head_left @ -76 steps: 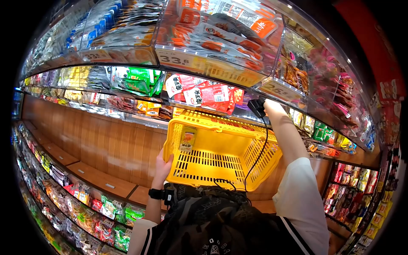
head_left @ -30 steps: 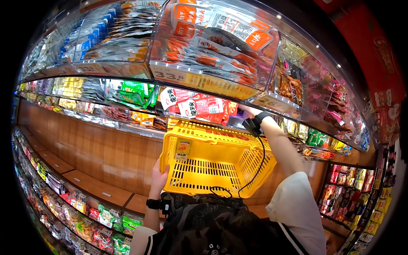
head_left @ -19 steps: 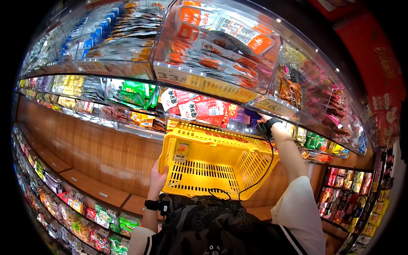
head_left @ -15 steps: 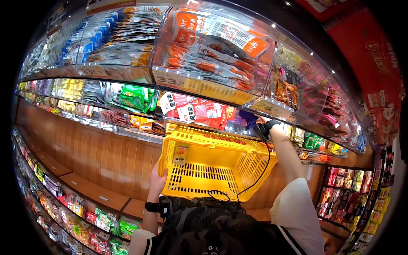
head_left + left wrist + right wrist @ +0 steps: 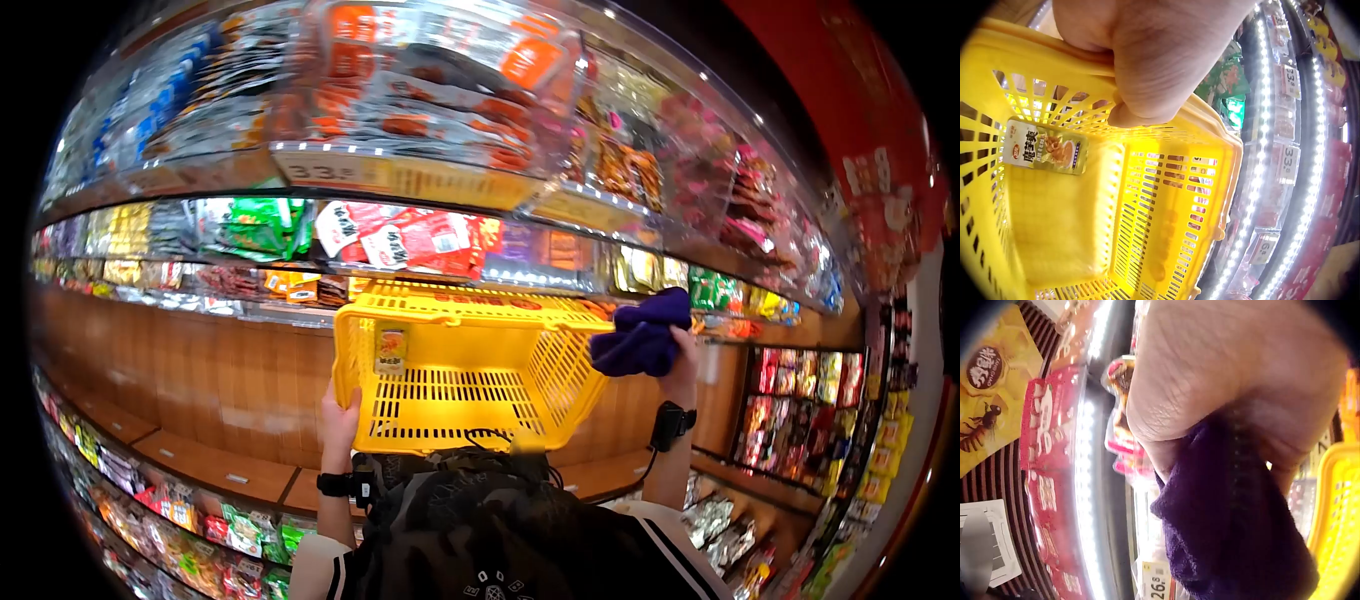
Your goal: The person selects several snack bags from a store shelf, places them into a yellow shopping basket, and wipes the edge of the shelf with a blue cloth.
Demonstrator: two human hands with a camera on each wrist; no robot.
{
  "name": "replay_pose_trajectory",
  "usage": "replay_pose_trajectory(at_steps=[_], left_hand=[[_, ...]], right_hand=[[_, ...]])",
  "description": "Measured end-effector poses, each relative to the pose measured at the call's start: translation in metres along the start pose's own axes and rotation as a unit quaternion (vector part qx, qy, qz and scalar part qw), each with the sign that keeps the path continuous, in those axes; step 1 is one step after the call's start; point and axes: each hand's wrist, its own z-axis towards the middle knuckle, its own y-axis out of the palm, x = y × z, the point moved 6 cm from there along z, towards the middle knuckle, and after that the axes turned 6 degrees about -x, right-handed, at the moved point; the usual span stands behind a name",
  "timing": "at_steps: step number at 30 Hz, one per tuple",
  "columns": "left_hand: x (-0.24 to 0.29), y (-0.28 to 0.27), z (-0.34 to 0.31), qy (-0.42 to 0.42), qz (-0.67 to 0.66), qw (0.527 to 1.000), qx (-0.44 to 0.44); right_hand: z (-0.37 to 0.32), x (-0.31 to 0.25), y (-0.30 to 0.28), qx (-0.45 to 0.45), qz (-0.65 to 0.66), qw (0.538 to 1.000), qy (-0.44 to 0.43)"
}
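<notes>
My left hand grips the left rim of a yellow shopping basket; in the left wrist view its thumb hooks over the edge. Inside the basket, against the wall, stands one small snack packet with a picture of food on it. To the right of the basket, my right hand holds a bunched dark purple cloth. The right wrist view shows the cloth hanging in folds from the curled fingers, which it partly hides.
Shelves of packaged snacks rise ahead, with clear bins and price labels. Red packets and green packets lie on the shelf behind the basket. Wooden panels run below, above lower racks of bags. A black cable runs by the right wrist.
My right hand has come out from the shelf, down and to the right, bringing the purple cloth with it. The left hand keeps its hold on the basket; the head view has shifted.
</notes>
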Motion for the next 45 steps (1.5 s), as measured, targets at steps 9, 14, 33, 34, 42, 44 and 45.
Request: replay_pose_trajectory(at_steps=[9, 14, 33, 34, 42, 44, 45], left_hand=[[0.014, 0.003, -0.001, 0.037, 0.030, 0.999, -0.013], [0.016, 0.003, -0.001, 0.067, 0.043, 0.997, -0.008], [0.007, 0.000, -0.001, 0.018, 0.020, 0.999, 0.018], [0.010, -0.002, -0.003, 0.018, 0.021, 0.999, 0.027], [0.011, 0.001, -0.002, 0.002, 0.050, 0.998, 0.030], [0.011, 0.000, -0.003, -0.005, 0.069, 0.997, 0.038], [0.012, -0.001, -0.003, -0.007, 0.092, 0.995, 0.034]], right_hand=[[-0.078, 0.014, -0.105, 0.215, -0.150, 0.949, -0.172], [-0.051, 0.071, -0.020, -0.037, -0.506, 0.828, -0.238], [-0.022, 0.125, -0.001, 0.139, -0.416, 0.895, -0.077], [-0.024, 0.122, 0.003, 0.154, -0.445, 0.878, -0.089], [-0.070, 0.084, 0.068, 0.146, -0.607, 0.712, -0.322], [-0.076, 0.091, 0.104, -0.030, -0.541, 0.764, -0.349], [-0.075, 0.101, 0.123, -0.131, -0.496, 0.794, -0.326]])
